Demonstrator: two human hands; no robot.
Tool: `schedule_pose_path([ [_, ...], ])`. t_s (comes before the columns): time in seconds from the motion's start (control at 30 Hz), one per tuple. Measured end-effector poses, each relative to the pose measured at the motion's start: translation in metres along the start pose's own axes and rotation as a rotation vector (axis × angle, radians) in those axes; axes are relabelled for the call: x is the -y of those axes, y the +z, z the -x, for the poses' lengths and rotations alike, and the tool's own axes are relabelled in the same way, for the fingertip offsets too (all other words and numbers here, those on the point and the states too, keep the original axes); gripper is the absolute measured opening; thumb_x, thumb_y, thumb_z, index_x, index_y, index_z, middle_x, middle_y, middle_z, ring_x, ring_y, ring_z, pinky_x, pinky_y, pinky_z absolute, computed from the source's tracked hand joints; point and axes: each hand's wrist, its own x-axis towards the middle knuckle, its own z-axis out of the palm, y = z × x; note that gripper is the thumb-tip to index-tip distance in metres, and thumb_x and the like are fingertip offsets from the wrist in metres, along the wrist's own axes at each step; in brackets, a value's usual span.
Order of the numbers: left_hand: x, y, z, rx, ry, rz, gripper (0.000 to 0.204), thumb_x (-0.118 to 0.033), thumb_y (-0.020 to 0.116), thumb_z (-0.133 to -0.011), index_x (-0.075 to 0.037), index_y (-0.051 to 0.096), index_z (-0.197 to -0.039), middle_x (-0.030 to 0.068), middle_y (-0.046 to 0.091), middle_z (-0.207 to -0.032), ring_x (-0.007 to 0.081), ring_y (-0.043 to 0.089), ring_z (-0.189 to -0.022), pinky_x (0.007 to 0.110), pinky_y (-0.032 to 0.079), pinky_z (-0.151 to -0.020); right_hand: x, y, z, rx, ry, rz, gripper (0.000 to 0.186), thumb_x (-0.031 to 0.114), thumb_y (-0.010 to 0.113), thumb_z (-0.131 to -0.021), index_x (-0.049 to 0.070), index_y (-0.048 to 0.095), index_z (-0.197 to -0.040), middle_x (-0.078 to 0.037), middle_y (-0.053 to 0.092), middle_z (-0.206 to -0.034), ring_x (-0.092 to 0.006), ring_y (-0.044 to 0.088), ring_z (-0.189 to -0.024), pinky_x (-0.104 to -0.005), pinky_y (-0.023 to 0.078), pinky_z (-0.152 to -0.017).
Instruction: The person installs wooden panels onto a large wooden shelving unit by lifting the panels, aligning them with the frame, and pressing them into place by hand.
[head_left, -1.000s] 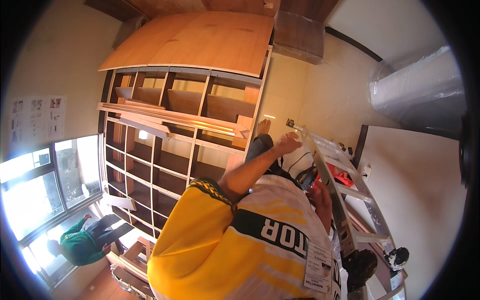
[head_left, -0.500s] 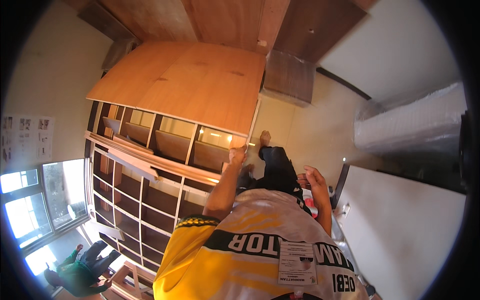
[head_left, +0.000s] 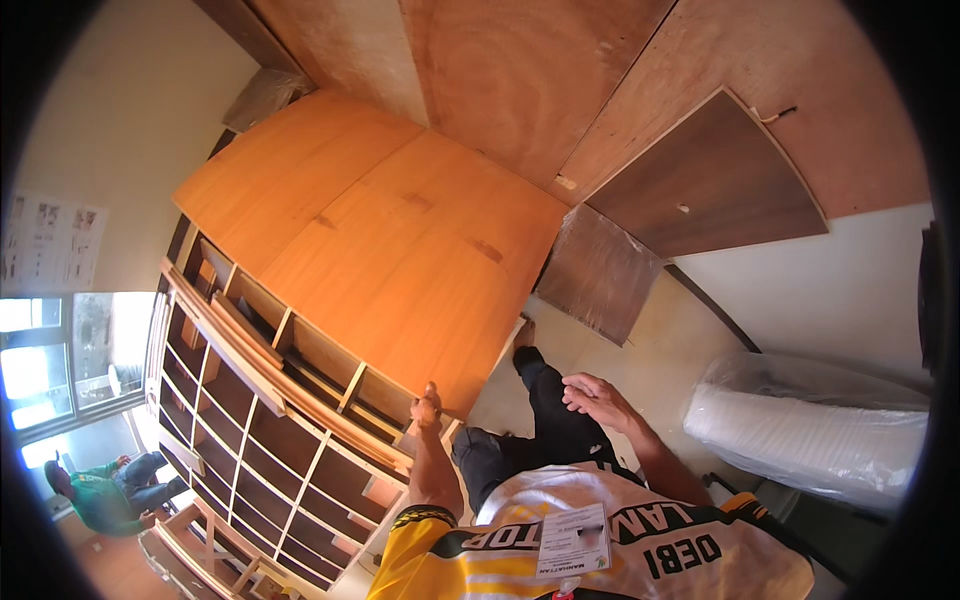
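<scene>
My left hand (head_left: 425, 408) is closed on the near front edge of a large orange-brown plywood panel (head_left: 400, 230), close to its corner. The thumb points up along the panel's edge. The panel lies over a wooden cabinet frame with open compartments (head_left: 235, 420). Long strips of wood (head_left: 235, 340) rest across that frame beside the panel. My right hand (head_left: 597, 398) hangs in the air over my leg, fingers partly spread, holding nothing.
A plastic-wrapped box (head_left: 600, 270) stands beyond the panel's right corner, below a dark board (head_left: 710, 185) against the wood wall. At the right is a plastic-wrapped white bundle (head_left: 800, 425). A person in green (head_left: 105, 495) sits at the lower left near a wooden frame.
My view has turned and shifted, with more of the wood wall showing. I have stepped closer to the panel's right side. My left hand stays at the panel's near corner; my right stays free.
</scene>
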Motion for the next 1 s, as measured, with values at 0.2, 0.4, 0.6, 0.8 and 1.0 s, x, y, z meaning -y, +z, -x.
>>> schedule_pose_path([
  [0.2,0.018,0.005,-0.018,0.026,0.172,-0.15,0.04,-0.038,0.084,-0.084,-0.002,0.068,-0.095,0.0027,0.066,-0.077,0.018,0.065,-0.069,0.032,0.049,-0.059,0.014,-0.098,-0.043,0.021,0.072,0.275,0.038,0.03,0.063,-0.103,0.0,0.061,-0.127,-0.01,0.073,-0.101,-0.0174,0.072,-0.088,-0.032,0.057,-0.082],
  [0.4,-0.038,0.047,0.054,-0.125,0.255,-0.289,0.049,-0.046,0.085,-0.081,0.0,0.068,-0.078,0.0084,0.067,-0.066,0.0169,0.064,-0.063,0.032,0.051,-0.06,0.035,-0.1,-0.066,0.071,-0.008,0.338,0.042,0.031,0.063,-0.103,0.001,0.06,-0.132,-0.014,0.074,-0.11,-0.0205,0.072,-0.095,-0.0339,0.057,-0.086],
  [0.6,-0.16,0.109,0.194,-0.11,0.407,-0.49,0.055,-0.048,0.081,-0.079,0.006,0.072,-0.085,0.0114,0.07,-0.068,0.0217,0.067,-0.064,0.037,0.053,-0.065,0.074,-0.045,-0.076,0.131,-0.261,0.458,0.051,0.036,0.066,-0.1,0.0,0.059,-0.134,-0.021,0.07,-0.123,-0.0295,0.07,-0.11,-0.0396,0.055,-0.093],
  [0.8,-0.25,0.208,0.3,0.128,0.629,-0.549,0.049,-0.044,0.079,-0.082,0.004,0.071,-0.086,0.0214,0.07,-0.073,0.0372,0.068,-0.066,0.045,0.054,-0.067,0.18,-0.031,-0.102,-0.041,-0.623,0.619,0.069,0.048,0.059,-0.101,0.0,0.045,-0.15,-0.029,0.058,-0.139,-0.0398,0.053,-0.135,-0.0443,0.043,-0.111],
  [1.0,-0.294,0.313,0.315,0.571,0.913,-0.461,0.072,-0.037,0.084,-0.078,0.006,0.057,-0.127,0.0304,0.068,-0.104,0.0401,0.07,-0.098,0.048,0.054,-0.086,0.332,-0.077,-0.124,-0.2,-0.638,0.976,0.081,0.058,0.066,-0.092,0.0,0.048,-0.146,-0.031,0.07,-0.111,-0.0473,0.069,-0.106,-0.05,0.055,-0.09],
])
